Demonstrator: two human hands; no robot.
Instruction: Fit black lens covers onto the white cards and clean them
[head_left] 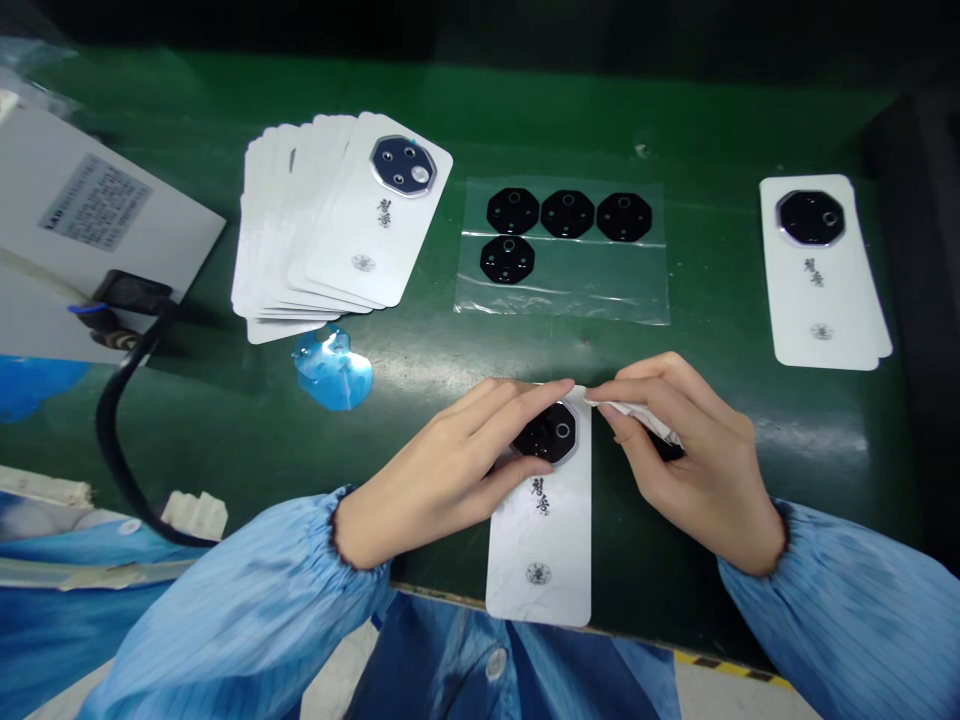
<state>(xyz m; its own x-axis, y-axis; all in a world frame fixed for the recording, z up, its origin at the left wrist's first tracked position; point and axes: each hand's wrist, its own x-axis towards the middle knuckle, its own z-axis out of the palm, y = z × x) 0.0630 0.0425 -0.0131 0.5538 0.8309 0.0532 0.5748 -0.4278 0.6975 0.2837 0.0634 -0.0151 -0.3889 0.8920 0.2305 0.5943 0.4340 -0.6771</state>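
A white phone back cover (538,545) lies at the table's front edge, its lower end slightly over it. My left hand (457,450) reaches onto this cover from the left, thumb and index finger to either side of the black octagonal lens plate (564,432) and holding the cover. Just off the cover's upper right corner is my right hand (686,445), closed in a pinch on a folded white wipe (645,415). The wipe's tip comes close to the cover's corner; whether it touches cannot be told. Part of the lens plate is hidden by my left fingers.
A fanned stack of white back covers (330,220) lies at the back left. Several black lens plates (568,214) sit on a clear plastic sheet (600,285). More covers (817,300) lie at right. Blue film (334,370), a white box (82,230) and a black cable (112,440) are left.
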